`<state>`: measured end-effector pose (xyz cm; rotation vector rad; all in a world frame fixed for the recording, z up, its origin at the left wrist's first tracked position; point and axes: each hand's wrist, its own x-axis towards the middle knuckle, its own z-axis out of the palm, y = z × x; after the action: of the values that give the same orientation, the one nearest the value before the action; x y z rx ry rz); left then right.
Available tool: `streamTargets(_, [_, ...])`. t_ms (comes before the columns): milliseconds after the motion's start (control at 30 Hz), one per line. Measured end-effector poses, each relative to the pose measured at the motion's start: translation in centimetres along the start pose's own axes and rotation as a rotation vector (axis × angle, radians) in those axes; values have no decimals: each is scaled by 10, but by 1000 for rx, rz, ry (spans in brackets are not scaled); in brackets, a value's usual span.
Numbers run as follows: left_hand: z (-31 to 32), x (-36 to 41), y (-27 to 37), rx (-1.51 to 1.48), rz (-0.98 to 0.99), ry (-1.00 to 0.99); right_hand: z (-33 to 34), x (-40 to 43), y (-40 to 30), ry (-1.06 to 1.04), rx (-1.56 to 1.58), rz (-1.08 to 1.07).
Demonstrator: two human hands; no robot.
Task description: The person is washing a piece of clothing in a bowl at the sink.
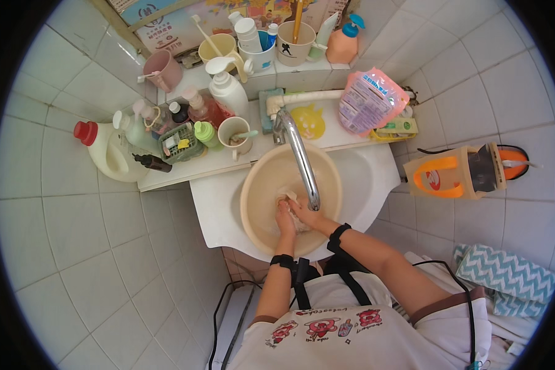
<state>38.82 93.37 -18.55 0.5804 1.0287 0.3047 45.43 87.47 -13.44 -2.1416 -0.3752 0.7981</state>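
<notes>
Both hands are down inside a cream plastic basin (254,185), which stands in the white washbasin (217,208). My left hand (284,218) and my right hand (308,215) meet near the middle of it. Between them they grip a pale, crumpled cloth (286,193), mostly covered by the fingers. Some of the cloth also shows below and between the palms. The chrome tap (299,155) arches over the basin, its spout end just above my right hand. Whether water runs from it cannot be seen.
Pump bottles, a mug (235,134) and a soap box (180,143) crowd the left ledge; a red-capped jug (106,152) stands at its end. A pink refill pouch (370,101) is right of the tap. Cups (296,44) line the upper shelf. A holder (458,171) hangs on the right wall.
</notes>
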Motion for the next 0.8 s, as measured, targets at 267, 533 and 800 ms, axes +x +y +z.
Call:
streamTargets(267, [-2,-12,12,763,-40,17,-9,4,4,-141,348,-206])
streamTargets(533, [-12,6,-5,518,15,53,33,-4,9,51,149,-19])
streamTargets(800, [1,-3,-4,760,-61,-191,1,44,63,-161,-681,-266])
